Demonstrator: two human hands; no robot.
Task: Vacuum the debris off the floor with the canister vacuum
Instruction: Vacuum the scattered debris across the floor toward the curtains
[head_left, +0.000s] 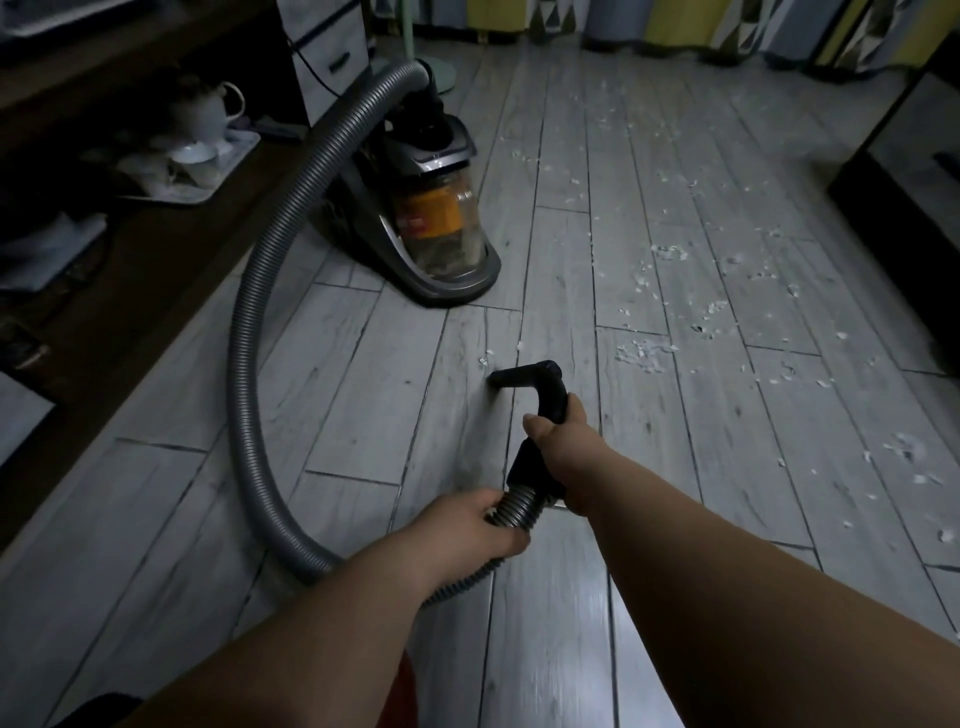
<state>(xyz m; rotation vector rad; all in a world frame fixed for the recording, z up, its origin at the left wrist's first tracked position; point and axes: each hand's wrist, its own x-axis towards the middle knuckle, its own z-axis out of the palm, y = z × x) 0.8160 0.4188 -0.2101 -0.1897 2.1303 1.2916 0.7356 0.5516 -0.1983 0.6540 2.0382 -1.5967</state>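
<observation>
Across the whole lower view spreads a pale grey, wood-grained plank floor (363, 415). A long, dark wooden sideboard (156, 260) runs along its left edge, and patterned yellow-and-grey curtains (675, 21) hang at the far end. Beside the sideboard, well ahead and left of the hands, stands the grey canister vacuum (431, 208) with a clear dust bin and an orange core.

From the top of the canister vacuum a ribbed grey plastic hose (249, 312) arches leftward, sweeps down over the planks and curves back under the person's forearms. The left hand (467, 525) grips the hose just behind its black collar, fingers curled round the ribs. Just ahead of it the right hand (561, 447) clenches the bent black plastic nozzle (540, 384), thumb on top. The two hands are close together.

The nozzle's open end points left, low over a plank seam. Whether it touches the boards cannot be told.

On the sideboard lies a white rectangular tray (197, 197) carrying a white ceramic teapot (208, 111) and cups.

The debris (644, 353) — small white scraps — is scattered over the planks ahead and to the right of the hands, thickest just right of the nozzle. One lone white fleck (482, 360) lies just beside the nozzle's mouth.
</observation>
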